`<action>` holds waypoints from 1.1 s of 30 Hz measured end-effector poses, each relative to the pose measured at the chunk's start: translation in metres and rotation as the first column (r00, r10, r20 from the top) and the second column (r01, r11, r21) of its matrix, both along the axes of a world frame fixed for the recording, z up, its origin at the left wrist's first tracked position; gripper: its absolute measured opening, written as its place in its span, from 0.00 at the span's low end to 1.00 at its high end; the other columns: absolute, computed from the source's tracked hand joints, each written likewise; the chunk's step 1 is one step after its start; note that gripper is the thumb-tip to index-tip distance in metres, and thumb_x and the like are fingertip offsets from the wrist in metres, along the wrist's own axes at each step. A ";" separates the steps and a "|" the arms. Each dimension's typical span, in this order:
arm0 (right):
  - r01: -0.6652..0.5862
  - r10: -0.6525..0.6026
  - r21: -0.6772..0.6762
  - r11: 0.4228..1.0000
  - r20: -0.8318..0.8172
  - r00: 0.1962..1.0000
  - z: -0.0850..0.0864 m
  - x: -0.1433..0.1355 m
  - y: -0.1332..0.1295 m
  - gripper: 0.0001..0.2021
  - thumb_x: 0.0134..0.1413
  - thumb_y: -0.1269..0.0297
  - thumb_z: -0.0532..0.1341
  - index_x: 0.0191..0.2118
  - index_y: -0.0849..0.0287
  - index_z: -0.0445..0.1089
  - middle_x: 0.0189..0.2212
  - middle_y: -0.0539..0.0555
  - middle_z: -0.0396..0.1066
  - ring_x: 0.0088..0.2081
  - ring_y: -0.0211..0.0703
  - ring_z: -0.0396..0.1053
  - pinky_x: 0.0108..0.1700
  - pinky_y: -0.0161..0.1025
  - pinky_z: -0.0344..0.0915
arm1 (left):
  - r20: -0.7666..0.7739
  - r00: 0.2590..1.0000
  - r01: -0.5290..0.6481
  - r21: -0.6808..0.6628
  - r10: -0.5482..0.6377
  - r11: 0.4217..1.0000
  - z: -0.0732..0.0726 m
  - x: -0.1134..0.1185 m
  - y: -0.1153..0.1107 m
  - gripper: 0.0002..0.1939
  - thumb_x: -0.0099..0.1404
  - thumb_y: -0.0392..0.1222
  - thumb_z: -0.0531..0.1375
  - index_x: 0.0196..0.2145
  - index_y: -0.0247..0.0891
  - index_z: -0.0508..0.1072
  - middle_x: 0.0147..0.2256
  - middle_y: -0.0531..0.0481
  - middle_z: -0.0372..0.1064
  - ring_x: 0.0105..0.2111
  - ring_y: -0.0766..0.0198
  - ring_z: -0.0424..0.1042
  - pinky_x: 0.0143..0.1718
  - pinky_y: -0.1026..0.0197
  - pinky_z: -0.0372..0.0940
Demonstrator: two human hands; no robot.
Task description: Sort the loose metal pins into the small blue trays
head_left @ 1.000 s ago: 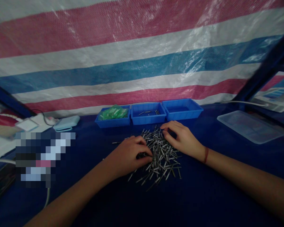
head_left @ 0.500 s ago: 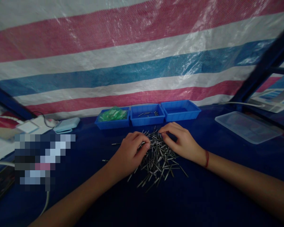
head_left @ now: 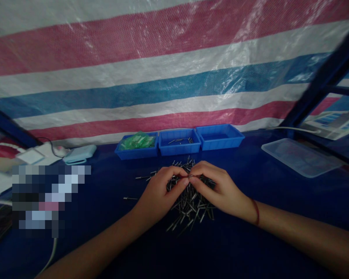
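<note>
A heap of thin metal blind rivets (head_left: 189,205) lies on the dark blue table between my hands. My left hand (head_left: 159,190) is closed in a pinch, thumb against forefinger. Tip to tip with it, my right hand (head_left: 223,190), with a dark red cord at the wrist, pinches at the same spot above the heap. A small metal piece, seemingly one of these rivets, shows faintly where the fingertips meet; the fingers cover most of it. A few single rivets lie apart to the left of the heap.
Three blue bins stand in a row behind the heap: the left bin (head_left: 125,155) holds a green plastic bag (head_left: 138,140), the middle bin (head_left: 180,149) some rivets. At right lies a clear plastic lid (head_left: 302,157). A light blue case (head_left: 80,154) and cables are at left; a striped sheet (head_left: 163,89) hangs behind.
My right hand has come down and left from the heap's far right side to meet my left hand. The left hand has shifted slightly right, and the fingertips now touch.
</note>
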State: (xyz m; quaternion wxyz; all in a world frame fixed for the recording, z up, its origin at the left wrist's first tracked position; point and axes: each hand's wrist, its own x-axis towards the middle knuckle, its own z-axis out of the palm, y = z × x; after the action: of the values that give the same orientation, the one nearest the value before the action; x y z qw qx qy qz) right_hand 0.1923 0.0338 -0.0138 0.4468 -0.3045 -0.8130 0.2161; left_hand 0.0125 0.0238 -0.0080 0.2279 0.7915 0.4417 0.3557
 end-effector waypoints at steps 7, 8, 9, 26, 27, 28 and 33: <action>0.002 -0.002 -0.020 1.000 -0.002 1.000 -0.003 0.001 0.000 0.03 0.56 0.67 0.57 0.32 0.57 0.67 0.28 0.50 0.68 0.31 0.37 0.66 0.34 0.37 0.64 | -0.028 1.000 0.001 0.037 0.000 0.999 -0.002 0.001 0.003 0.03 0.63 0.38 0.56 0.34 0.39 0.69 0.32 0.51 0.71 0.34 0.63 0.70 0.37 0.59 0.64; 0.006 -0.006 -0.035 0.999 -0.009 1.000 -0.004 0.000 0.000 0.03 0.55 0.67 0.57 0.32 0.57 0.66 0.28 0.50 0.68 0.31 0.36 0.66 0.34 0.37 0.64 | -0.026 1.000 -0.002 0.042 0.003 0.999 -0.002 0.001 0.003 0.03 0.63 0.38 0.56 0.34 0.39 0.69 0.32 0.51 0.71 0.34 0.63 0.70 0.37 0.59 0.64; 0.013 -0.013 -0.047 0.999 -0.016 1.000 -0.005 0.000 0.000 0.02 0.55 0.67 0.58 0.32 0.57 0.66 0.28 0.50 0.68 0.30 0.36 0.66 0.34 0.36 0.64 | -0.027 1.000 -0.005 0.050 0.007 0.999 -0.002 0.001 0.003 0.03 0.62 0.37 0.56 0.34 0.39 0.69 0.33 0.51 0.71 0.34 0.63 0.70 0.37 0.59 0.63; 0.005 -0.045 -0.206 0.979 -0.189 0.981 -0.004 -0.003 -0.002 0.05 0.55 0.66 0.59 0.36 0.57 0.71 0.32 0.52 0.72 0.34 0.39 0.69 0.35 0.38 0.65 | -0.165 0.985 -0.021 0.161 0.048 0.987 -0.002 0.002 0.001 0.05 0.63 0.41 0.56 0.36 0.40 0.71 0.33 0.53 0.73 0.35 0.62 0.70 0.38 0.56 0.59; 0.012 -0.051 -0.211 0.977 -0.181 0.982 -0.005 -0.003 -0.002 0.05 0.55 0.66 0.58 0.36 0.57 0.71 0.32 0.52 0.72 0.34 0.38 0.69 0.35 0.38 0.65 | -0.156 0.986 -0.028 0.157 0.053 0.987 -0.001 0.002 0.001 0.04 0.63 0.40 0.56 0.35 0.40 0.71 0.32 0.53 0.73 0.34 0.62 0.70 0.37 0.57 0.59; 0.021 -0.060 -0.216 0.976 -0.175 0.983 -0.006 -0.002 -0.001 0.05 0.56 0.66 0.58 0.36 0.57 0.71 0.31 0.51 0.72 0.34 0.38 0.69 0.34 0.38 0.65 | -0.144 0.987 -0.043 0.160 0.066 0.986 -0.001 0.002 0.001 0.04 0.63 0.39 0.57 0.35 0.40 0.71 0.32 0.54 0.73 0.33 0.63 0.71 0.37 0.58 0.59; 0.054 -0.091 -0.239 0.969 -0.143 0.986 -0.011 -0.002 0.002 0.05 0.56 0.67 0.58 0.37 0.56 0.71 0.31 0.50 0.72 0.33 0.37 0.68 0.34 0.36 0.64 | -0.078 0.990 -0.101 0.203 0.119 0.974 0.003 0.001 -0.001 0.03 0.61 0.37 0.58 0.34 0.40 0.70 0.31 0.55 0.73 0.32 0.65 0.71 0.37 0.60 0.60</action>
State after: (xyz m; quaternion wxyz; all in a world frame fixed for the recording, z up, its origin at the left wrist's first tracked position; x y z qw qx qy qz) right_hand 0.1902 0.0353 -0.0248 0.4761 -0.3673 -0.7335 0.3168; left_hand 0.0138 0.0232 -0.0049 0.1076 0.7997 0.4567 0.3745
